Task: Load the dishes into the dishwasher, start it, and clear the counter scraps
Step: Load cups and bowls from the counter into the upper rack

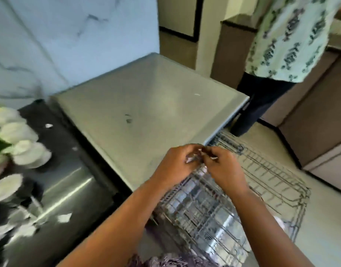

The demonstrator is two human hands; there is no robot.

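My left hand (175, 162) and my right hand (223, 168) meet over the front corner of the grey dishwasher top (146, 105). Both pinch small white paper scraps (192, 158) between curled fingers. Below them the wire dishwasher rack (233, 199) is pulled out, holding a few shiny items. White cups and dishes (25, 147) stand on the dark counter (65, 151) at the left. More white scraps (64, 217) lie on that counter near the front, and one small scrap (48, 125) lies farther back.
Another person in a patterned shirt (287, 39) stands at the right, close behind the open dishwasher. A marble wall (69, 35) backs the counter. A steel surface (65, 191) lies left of the rack. Brown cabinets (320, 112) line the right side.
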